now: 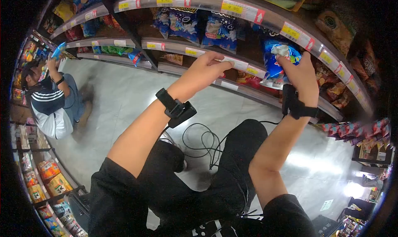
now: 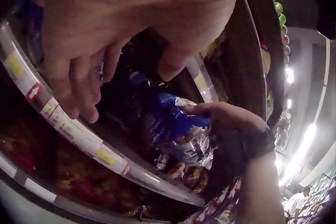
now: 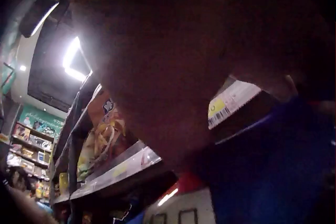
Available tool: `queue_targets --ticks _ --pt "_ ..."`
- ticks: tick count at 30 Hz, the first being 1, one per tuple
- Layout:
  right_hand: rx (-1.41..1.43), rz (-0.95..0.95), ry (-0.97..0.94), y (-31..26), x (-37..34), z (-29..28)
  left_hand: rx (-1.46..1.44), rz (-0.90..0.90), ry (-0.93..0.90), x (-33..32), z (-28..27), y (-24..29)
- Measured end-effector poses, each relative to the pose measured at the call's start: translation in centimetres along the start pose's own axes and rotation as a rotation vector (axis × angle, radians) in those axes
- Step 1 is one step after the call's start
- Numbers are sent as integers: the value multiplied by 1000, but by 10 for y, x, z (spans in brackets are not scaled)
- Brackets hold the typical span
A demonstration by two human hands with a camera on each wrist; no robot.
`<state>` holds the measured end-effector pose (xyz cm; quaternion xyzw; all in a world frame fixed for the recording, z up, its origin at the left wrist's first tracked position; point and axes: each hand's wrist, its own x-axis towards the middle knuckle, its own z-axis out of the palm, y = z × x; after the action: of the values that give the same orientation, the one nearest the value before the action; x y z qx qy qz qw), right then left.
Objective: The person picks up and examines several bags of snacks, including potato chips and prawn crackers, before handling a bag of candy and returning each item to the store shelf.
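Note:
My right hand [image 1: 304, 77] grips a blue snack bag [image 1: 271, 64] by its side, with the thumb across its front, at the lower shelf on the right. The bag has a white picture on it and a silvery lower end. In the right wrist view the hand is dark and the blue bag [image 3: 268, 166] fills the lower right. My left hand [image 1: 203, 73] hovers at the price strip [image 1: 236, 64] to the left of the bag, fingers loosely bent with nothing in them. The left wrist view has that hand [image 2: 142, 19] above the strip, apart from the held bag [image 2: 165, 119].
More blue snack bags [image 1: 219, 31] stand on the shelf to the left. An upper shelf edge [image 1: 207, 1] with price tags curves overhead. Another person [image 1: 52, 96] crouches at the left, holding a small blue pack [image 1: 59, 50]. A black cable [image 1: 211, 143] lies looped on the floor.

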<state>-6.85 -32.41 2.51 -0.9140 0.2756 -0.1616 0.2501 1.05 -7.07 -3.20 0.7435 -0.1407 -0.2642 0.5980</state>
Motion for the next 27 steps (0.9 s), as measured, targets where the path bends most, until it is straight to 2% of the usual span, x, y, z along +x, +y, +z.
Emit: queue_targets --ticks 5,9,11,14,16,17,20,22,24,27 --pt "-135 -61 -3 -6 -11 4 -200 -65 -124 -1 6 7" --pt "-160 -145 27 -22 -28 9 -256 -119 -53 0 20 10" --pt "-106 -101 -27 -37 -39 4 -281 -158 -25 0 26 13" --pt "-68 -120 -82 -42 -43 7 -401 -268 -163 5 27 12" --pt "-57 -92 -129 -55 -50 8 -459 -208 -232 6 31 10" --pt "-58 -56 -211 -63 -56 1 -488 -178 -267 5 32 10" --pt "-65 -178 -278 -56 -61 1 -394 -108 -317 5 32 16" --pt "-35 -211 -318 -48 -58 -6 -287 -85 -246 10 34 9" --pt "23 -196 -415 -41 -56 -22 -203 -88 -217 8 36 12" --pt "217 -279 -434 -18 -46 -35 -124 -112 -235 -7 36 27"
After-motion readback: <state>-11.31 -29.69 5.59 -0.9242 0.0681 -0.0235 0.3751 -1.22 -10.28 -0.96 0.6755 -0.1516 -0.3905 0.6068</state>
